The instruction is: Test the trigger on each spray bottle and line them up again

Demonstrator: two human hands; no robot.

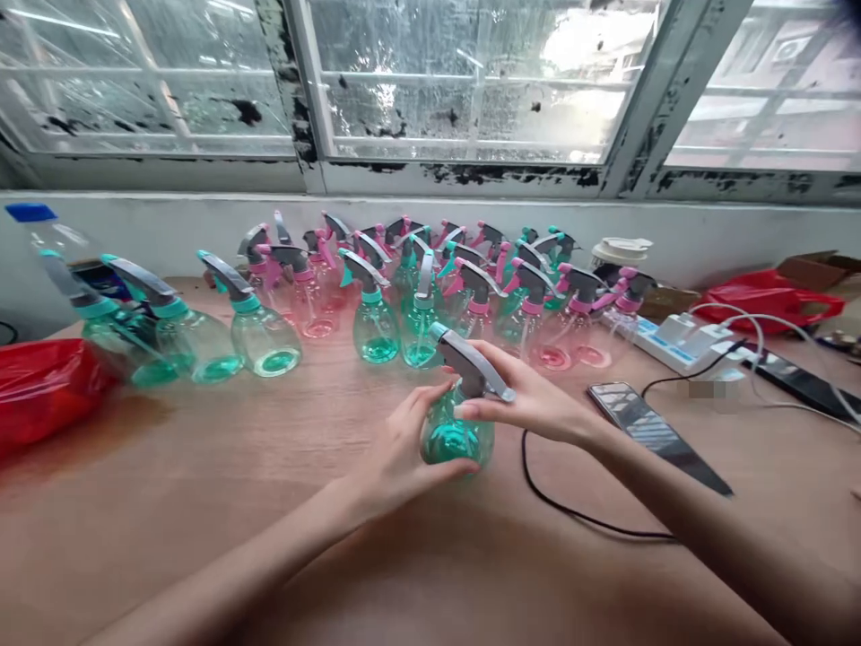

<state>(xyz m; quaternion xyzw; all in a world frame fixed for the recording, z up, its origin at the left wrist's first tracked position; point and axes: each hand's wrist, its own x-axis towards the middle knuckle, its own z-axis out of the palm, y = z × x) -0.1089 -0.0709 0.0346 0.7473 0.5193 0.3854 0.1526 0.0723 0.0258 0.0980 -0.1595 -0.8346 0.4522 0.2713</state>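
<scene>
A green spray bottle [454,441] with a grey and teal trigger head stands at the middle of the table, tilted slightly. Around the left side of its body my left hand [404,435] is closed, thumb across the front. My right hand [517,390] grips the neck and collar just under the trigger head; some of its fingers are hidden behind the bottle. Just beyond the hands stand more green spray bottles [377,332] and pink spray bottles [555,341] in a crowded group. Three green spray bottles [265,341] stand apart on the left.
A phone [652,431] and a black cable [571,513] lie by my right forearm. Farther right are a white power strip [665,345] with plugs and a red plastic bag [767,301]. Another red bag [47,390] sits at the left edge. Windows [471,81] rise behind the table.
</scene>
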